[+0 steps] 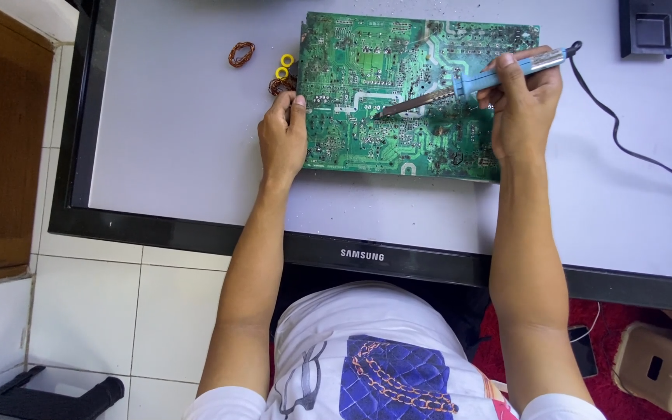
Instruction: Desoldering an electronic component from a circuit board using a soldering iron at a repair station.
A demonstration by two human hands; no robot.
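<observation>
A green circuit board (398, 70) lies solder side up on the pale screen of a flat monitor (173, 124). My left hand (283, 136) grips the board's left edge and holds it steady. My right hand (524, 105) is shut on a soldering iron with a blue handle (499, 74). The iron's dark metal tip (386, 113) touches the middle of the board. Its black cord (624, 140) runs off to the right.
A copper wire coil (241, 54), two yellow rings (284, 66) and another coil lie left of the board. A black block (647, 27) sits at the top right. The monitor's black frame (367, 253) rests over a white tiled floor (87, 303).
</observation>
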